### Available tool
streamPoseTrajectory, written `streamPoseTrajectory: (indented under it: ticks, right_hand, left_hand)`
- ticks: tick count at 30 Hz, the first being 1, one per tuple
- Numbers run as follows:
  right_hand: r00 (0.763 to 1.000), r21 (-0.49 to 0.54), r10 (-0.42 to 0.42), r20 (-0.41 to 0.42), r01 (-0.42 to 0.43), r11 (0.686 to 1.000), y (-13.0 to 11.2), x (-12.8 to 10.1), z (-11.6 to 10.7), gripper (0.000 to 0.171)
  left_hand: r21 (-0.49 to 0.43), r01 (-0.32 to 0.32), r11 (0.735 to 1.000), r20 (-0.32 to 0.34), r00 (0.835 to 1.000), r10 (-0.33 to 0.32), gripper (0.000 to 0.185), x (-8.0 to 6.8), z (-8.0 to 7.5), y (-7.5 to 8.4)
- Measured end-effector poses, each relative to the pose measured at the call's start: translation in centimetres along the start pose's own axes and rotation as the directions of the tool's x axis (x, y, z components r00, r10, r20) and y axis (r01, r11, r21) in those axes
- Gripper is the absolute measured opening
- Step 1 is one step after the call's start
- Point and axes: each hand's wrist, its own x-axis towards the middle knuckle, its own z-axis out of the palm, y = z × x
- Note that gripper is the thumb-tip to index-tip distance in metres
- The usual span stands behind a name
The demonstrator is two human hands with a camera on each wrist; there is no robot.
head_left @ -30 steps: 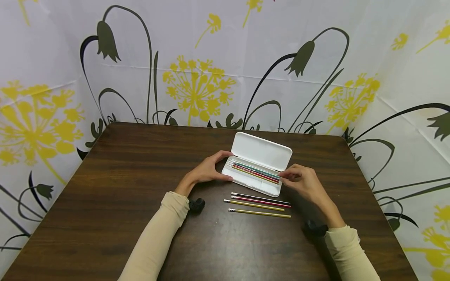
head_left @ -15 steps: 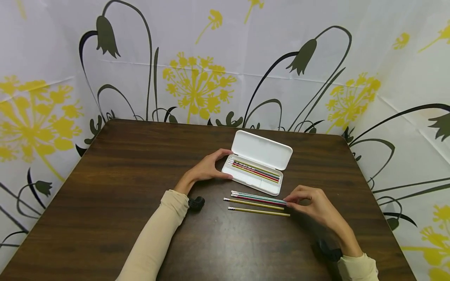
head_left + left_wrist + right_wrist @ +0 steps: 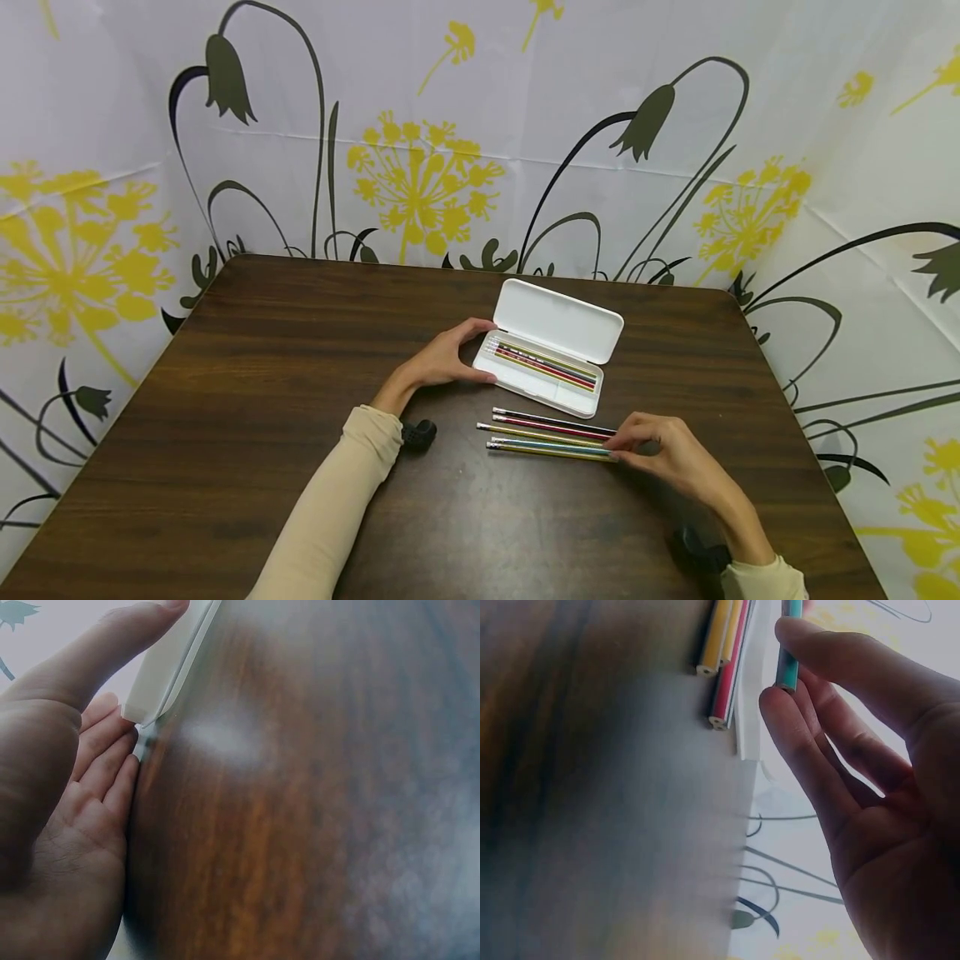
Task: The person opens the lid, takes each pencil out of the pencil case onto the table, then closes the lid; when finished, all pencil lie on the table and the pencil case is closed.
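- Working on dark brown wood-grain table.
- Steadying open white plastic case with left hand, gripping left end between thumb and fingers.
- Pinching slim teal pencil by right end with right hand, amid loose gold, red and black pencils in front of case.
- Pointing free end left, long axis near-parallel to neighbours.
- Probably mid-placement; next, lower flat, unpinch.

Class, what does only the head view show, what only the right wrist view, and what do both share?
Head view only: the left hand and the slim pencils inside the open white rectangular plastic case. Right wrist view only: the flat end of the slim green wooden pencil. Both: the right hand pinching that pencil, plus gold and red pencils on the brown wooden table.
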Motion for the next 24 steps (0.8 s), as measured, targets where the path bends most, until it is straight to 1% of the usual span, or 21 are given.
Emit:
streamPoseTrajectory:
  ticks: [3,6,12,17,19,21,23,24]
  right_hand:
    - [1.0,-0.007,-0.006,0.027,0.006,1.0,0.4,-0.3,0.5,0.018]
    - [0.999,-0.041,-0.022,0.037,0.024,0.999,0.6,-0.4,1.0,0.016]
    - [0.999,-0.102,-0.041,0.025,0.044,0.994,1.0,-0.1,1.6,0.019]
    - [0.999,-0.105,-0.028,0.035,0.031,0.994,1.1,0.0,1.5,0.021]
    - [0.999,-0.099,-0.012,0.041,0.016,0.995,1.0,0.1,1.4,0.02]
    - [0.999,-0.105,0.013,0.032,-0.01,0.994,0.7,0.8,1.4,0.017]
    - [1.0,-0.132,0.029,-0.007,-0.03,0.991,0.5,1.9,1.3,0.015]
    - [0.999,-0.153,0.035,-0.04,-0.041,0.987,0.4,2.7,1.2,0.014]
  left_hand:
    - [0.008,0.01,1.0,0.004,1.0,-0.01,0.087,-0.1,0.0,0.0]
    - [0.015,0.007,1.0,0.005,1.0,-0.007,0.087,-0.1,0.0,0.1]
    - [0.012,0.012,1.0,-0.001,1.0,-0.012,0.087,0.1,-0.1,0.1]
    - [0.023,0.018,1.0,0.002,1.0,-0.018,0.087,0.2,0.0,0.2]
    - [0.025,0.013,1.0,0.002,1.0,-0.013,0.086,0.1,0.0,0.4]
    - [0.007,0.002,1.0,-0.003,1.0,-0.002,0.085,-0.1,0.0,1.1]
    - [-0.019,-0.009,1.0,-0.008,1.0,0.009,0.084,-0.4,-0.1,1.9]
    - [-0.029,-0.013,0.999,-0.009,1.0,0.012,0.083,-0.6,-0.2,2.4]
